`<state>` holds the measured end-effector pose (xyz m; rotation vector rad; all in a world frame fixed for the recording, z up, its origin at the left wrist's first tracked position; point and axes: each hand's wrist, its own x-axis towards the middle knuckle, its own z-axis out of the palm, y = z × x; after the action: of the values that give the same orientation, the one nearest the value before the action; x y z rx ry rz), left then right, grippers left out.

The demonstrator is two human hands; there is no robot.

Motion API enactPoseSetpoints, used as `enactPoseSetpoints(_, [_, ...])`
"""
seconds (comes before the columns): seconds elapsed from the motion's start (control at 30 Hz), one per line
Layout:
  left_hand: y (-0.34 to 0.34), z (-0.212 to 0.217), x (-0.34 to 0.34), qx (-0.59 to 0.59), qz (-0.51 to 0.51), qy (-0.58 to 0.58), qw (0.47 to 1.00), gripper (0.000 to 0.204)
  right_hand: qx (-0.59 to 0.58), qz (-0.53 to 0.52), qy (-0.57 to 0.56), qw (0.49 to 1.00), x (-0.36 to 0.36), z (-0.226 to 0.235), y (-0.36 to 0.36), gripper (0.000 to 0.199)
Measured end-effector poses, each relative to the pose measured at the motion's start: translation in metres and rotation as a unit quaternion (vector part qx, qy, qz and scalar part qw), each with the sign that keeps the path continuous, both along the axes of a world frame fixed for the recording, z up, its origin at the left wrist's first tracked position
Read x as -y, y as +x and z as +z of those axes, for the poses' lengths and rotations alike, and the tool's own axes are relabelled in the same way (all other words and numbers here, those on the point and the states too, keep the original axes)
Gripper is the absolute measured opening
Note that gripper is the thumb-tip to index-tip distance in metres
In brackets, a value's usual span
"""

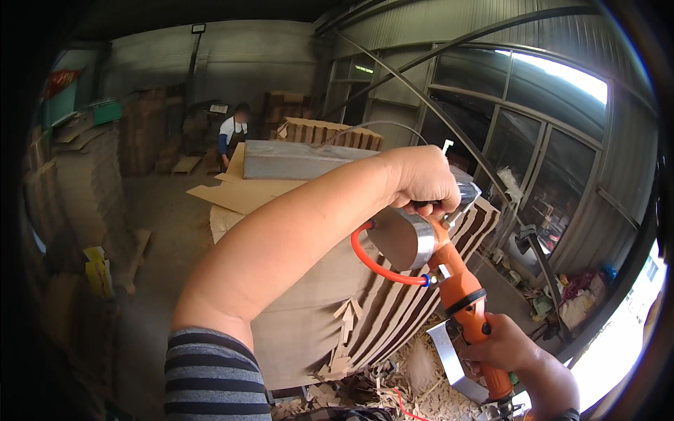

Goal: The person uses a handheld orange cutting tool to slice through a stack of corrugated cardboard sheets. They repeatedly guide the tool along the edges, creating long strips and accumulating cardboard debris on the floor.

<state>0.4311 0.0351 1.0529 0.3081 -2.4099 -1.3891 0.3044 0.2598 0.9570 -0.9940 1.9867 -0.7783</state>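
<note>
My left hand (423, 177) is wrapped round the dark side handle (463, 195) of an orange power tool (461, 288). My right hand (507, 344) grips the tool's orange body lower down, beside a bent metal guard (453, 365). A rounded metal housing (404, 240) sits at the tool's upper end, and a red hose (378, 265) loops to a fitting on its side. The tool is held against or just in front of a tall stack of cardboard sheets (295, 309) with notched edges; contact cannot be made out. Cut cardboard strips (344, 337) cling to the stack's side.
A grey metal block (281, 160) lies on top of the stack. Cardboard scraps (421, 361) litter the floor below. More cardboard stacks (88, 189) stand at left. Another person (233, 133) is farther back. A slanting metal beam (435, 102) and windows are at right.
</note>
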Motion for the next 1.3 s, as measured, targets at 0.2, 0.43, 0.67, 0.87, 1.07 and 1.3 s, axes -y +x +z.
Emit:
enactPoseSetpoints(0.2, [-0.001,0.001,-0.006,0.017,-0.006,0.010,1.000,0.005,-0.011,0.003,-0.011,1.000,-0.003,-0.007,0.003,0.024])
enactPoseSetpoints(0.43, [0.002,0.004,-0.004,-0.015,-0.005,0.006,1.000,0.005,0.005,0.001,-0.025,1.000,-0.005,-0.001,0.003,0.024])
enactPoseSetpoints(0.67, [0.004,0.010,-0.005,-0.025,0.009,0.000,1.000,0.004,-0.071,0.008,-0.023,0.997,-0.005,0.011,0.011,0.024])
enactPoseSetpoints(0.87, [-0.003,0.012,0.007,-0.004,0.015,0.014,1.000,0.006,-0.036,0.016,-0.013,0.999,-0.001,0.016,0.006,0.024])
enactPoseSetpoints(1.07, [0.006,0.028,0.019,-0.046,0.004,0.051,0.998,0.007,-0.054,0.012,-0.007,0.998,0.001,0.048,0.011,0.019])
enactPoseSetpoints(1.3, [0.000,0.019,0.026,-0.027,0.016,0.066,0.997,0.009,-0.085,0.021,0.029,0.996,0.004,0.057,0.012,0.013])
